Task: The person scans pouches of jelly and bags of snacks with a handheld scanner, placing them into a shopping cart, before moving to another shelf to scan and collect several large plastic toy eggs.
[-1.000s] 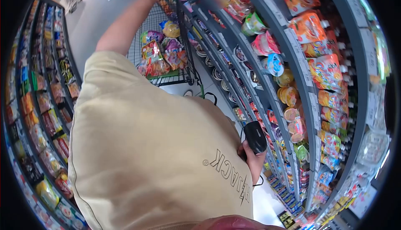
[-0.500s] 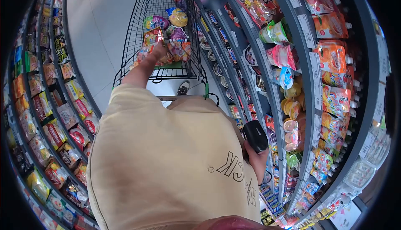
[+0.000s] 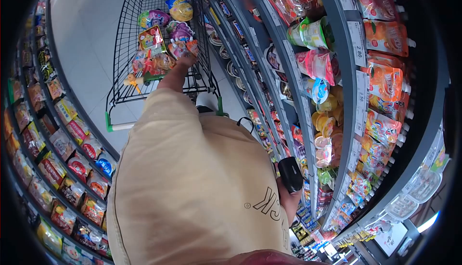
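Observation:
My left hand (image 3: 185, 63) reaches down into the shopping cart (image 3: 111, 90) and is closed on the near edge of a colourful packet (image 3: 180, 48). Left of it lie a red-edged, clear-topped pack (image 3: 152, 40) and some reddish packets (image 3: 141, 62). Beyond the hand are a purple package (image 3: 181, 30), a yellow-and-blue round package (image 3: 180, 10) and a green-and-purple package (image 3: 153, 19). Low at my right side, my right hand (image 3: 289, 199) is wrapped round a black handheld device (image 3: 290, 174), whose face is turned partly away.
A shelf (image 3: 358, 43) with jelly cups and orange pouches (image 3: 385, 82) runs close along my right. Another shelf of snack bags (image 3: 79, 166) curves along the left. Pale floor tiles (image 3: 79, 38) lie between the left shelf and the cart.
My left hand has moved from beside the red-edged pack to the packet on the right. The cart has shifted left and up in view. The black device stays in my right hand.

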`<state>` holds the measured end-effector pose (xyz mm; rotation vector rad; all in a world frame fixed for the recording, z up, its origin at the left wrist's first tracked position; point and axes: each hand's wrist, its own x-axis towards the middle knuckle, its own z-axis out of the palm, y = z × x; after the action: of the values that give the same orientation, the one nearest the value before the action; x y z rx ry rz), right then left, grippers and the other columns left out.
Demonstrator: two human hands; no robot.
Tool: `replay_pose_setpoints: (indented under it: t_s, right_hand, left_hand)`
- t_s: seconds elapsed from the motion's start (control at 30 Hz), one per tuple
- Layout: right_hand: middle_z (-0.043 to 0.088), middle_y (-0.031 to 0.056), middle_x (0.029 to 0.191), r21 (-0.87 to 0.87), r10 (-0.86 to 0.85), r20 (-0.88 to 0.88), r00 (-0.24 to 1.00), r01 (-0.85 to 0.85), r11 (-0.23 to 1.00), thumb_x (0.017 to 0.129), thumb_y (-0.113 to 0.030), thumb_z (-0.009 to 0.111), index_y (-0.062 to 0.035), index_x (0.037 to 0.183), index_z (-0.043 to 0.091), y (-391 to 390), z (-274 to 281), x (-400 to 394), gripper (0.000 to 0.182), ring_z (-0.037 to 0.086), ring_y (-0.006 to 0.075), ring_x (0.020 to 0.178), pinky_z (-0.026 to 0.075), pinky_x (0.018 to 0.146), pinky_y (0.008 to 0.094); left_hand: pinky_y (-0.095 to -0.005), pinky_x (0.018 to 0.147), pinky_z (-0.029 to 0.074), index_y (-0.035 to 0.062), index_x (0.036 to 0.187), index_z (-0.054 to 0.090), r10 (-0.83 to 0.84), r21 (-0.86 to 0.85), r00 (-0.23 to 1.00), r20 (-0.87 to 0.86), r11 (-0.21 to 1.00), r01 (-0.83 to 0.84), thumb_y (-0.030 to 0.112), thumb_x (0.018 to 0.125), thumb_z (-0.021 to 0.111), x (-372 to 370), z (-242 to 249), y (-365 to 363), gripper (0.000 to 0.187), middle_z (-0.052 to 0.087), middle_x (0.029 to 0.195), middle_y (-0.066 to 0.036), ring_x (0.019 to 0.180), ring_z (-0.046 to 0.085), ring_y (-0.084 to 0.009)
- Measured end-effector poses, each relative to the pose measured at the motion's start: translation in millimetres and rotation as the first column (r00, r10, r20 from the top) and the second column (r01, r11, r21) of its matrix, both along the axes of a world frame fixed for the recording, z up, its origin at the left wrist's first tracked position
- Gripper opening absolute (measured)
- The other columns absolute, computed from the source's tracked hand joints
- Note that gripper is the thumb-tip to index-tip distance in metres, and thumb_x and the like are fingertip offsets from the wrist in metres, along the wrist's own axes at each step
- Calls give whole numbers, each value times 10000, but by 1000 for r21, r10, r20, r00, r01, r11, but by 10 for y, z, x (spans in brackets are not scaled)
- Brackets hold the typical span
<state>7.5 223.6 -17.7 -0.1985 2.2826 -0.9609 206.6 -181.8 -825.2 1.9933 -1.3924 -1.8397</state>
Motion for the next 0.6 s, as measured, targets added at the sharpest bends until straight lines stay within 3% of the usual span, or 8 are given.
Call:
replay_pose_setpoints:
  t_s: [0.03,0.07,0.13,0.27,0.37,0.47,0.57,0.6]
  right_hand:
    - [778,29,1107,13,-30,17,999,30,999,880,4,847,-66,1328,695,19,1,11,478,718,127,963,543,890,308]
    - [775,29,1083,20,-16,-15,1000,16,1000,892,13,834,-65,1317,697,-12,16,30,454,716,122,945,544,872,304]
    - [779,38,1060,30,-72,22,997,71,997,886,31,825,-49,1299,721,12,20,35,433,716,115,924,544,847,289]
    - [776,51,1091,-29,-104,71,992,107,994,902,66,790,-35,1343,699,85,-13,27,462,718,121,917,552,840,295]
    - [763,22,1036,-38,-103,37,994,105,994,926,35,792,-47,1288,716,124,-86,16,379,703,108,895,536,819,290]
    - [754,2,989,-4,-65,-2,998,65,998,935,3,802,-54,1239,736,147,-88,9,315,693,100,869,523,793,286]
    - [752,1,972,4,-31,24,999,31,1000,935,-9,805,-55,1242,732,170,-100,-10,319,692,101,847,518,772,286]
    - [752,2,967,1,-24,40,999,24,1000,935,-12,806,-56,1247,729,182,-103,-12,325,692,102,839,516,766,286]
  left_hand:
    - [-339,1016,558,-7,1667,303,148,36,983,-106,989,-145,256,816,973,-10,-46,53,1115,679,1401,-154,1244,680,-232]
    - [-310,969,569,-15,1654,337,108,59,994,-36,993,-105,198,804,976,-13,380,63,1085,693,1377,-142,1234,686,-217]
    - [-312,948,575,-35,1616,404,171,14,985,-25,985,-171,168,809,964,-38,390,93,1004,702,1366,-135,1218,696,-221]
    - [-385,1176,445,56,1550,580,189,-4,982,19,982,-189,450,801,903,33,735,167,906,689,1450,-156,1340,655,-288]
    - [-362,1101,517,3,1413,692,320,-103,947,-21,942,-321,330,811,900,23,653,295,716,721,1389,-183,1274,696,-312]
    - [-401,1047,554,-7,1348,728,87,-128,982,165,990,-66,280,842,865,39,1483,261,598,731,1352,-227,1247,707,-317]
    - [-431,960,590,-46,1187,763,156,-152,956,249,981,-120,232,854,854,49,2214,194,443,763,1197,-234,1069,755,-358]
    - [-430,900,599,-45,1162,744,239,-303,954,178,936,-178,208,863,850,88,2052,211,405,756,1131,-222,980,756,-348]
